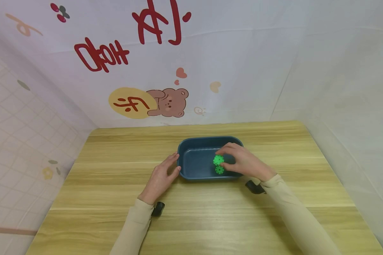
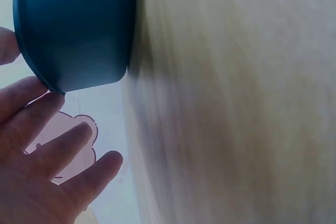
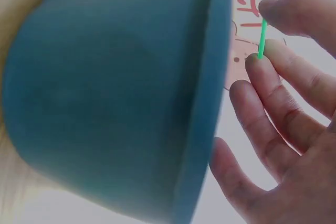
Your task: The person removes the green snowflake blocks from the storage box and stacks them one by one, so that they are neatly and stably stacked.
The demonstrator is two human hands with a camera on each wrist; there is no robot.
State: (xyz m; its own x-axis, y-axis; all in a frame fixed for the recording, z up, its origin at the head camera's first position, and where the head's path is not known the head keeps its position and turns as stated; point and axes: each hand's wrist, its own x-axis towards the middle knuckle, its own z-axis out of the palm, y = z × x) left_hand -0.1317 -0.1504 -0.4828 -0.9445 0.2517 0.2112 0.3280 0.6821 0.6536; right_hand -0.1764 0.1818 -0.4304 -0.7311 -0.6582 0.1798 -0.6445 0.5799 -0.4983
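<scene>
A dark blue rectangular bin [image 1: 194, 166] with rounded corners stands on the wooden table. My left hand [image 1: 159, 179] touches its left rim with fingers extended; in the left wrist view the fingertips [image 2: 52, 100] lie right at the bin's edge. Over the right half of the bin, my right hand [image 1: 244, 161] pinches a bright green notched snowflake disc [image 1: 218, 160] between thumb and fingers. That disc appears edge-on as a thin green strip [image 3: 262, 39] in the right wrist view. A second green snowflake disc [image 1: 219, 170] shows just below it, inside the bin's outline.
The wood-grain table [image 1: 124, 145] runs up to a white printed curtain [image 1: 242, 53] at the back, with more curtain at both sides. Black wrist mounts [image 1: 254, 187] sit under the beige sleeves [image 1: 293, 209].
</scene>
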